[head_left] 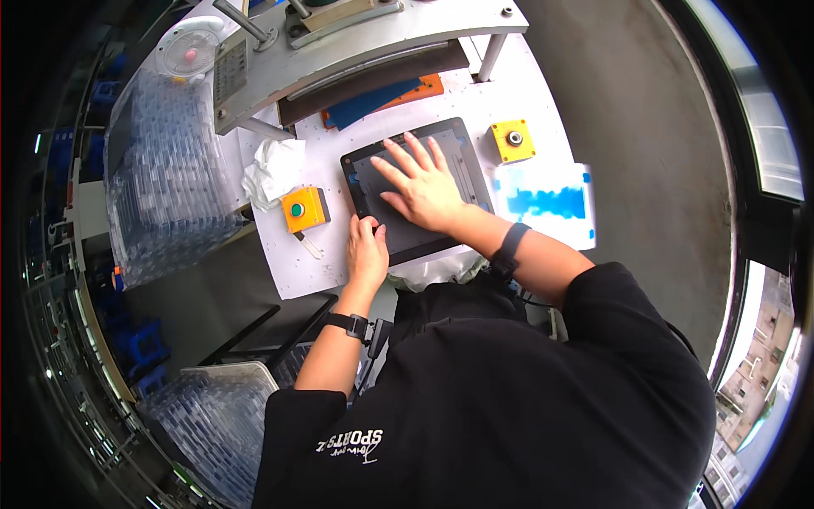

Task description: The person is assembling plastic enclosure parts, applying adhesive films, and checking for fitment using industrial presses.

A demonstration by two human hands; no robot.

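A black rectangular panel (pixel 462 165) with a raised rim and small blue pieces near its edges lies slightly turned on the white table. Across its middle my right hand (pixel 421 191) rests flat, fingers spread and palm down, covering part of the surface. My left hand (pixel 369 252) is at the panel's near left rim, with thumb and fingers bent together. Whatever sits between those fingertips is hidden.
A metal press (pixel 365 51) stands over blue and orange sheets (pixel 373 103). Yellow button boxes (pixel 305 209) (pixel 512 141) flank the panel. White tissue (pixel 275 170), a small knife (pixel 309 246), a blue-and-white sheet (pixel 545 204), stacked clear trays (pixel 161 178) and a fan (pixel 188 51) are around.
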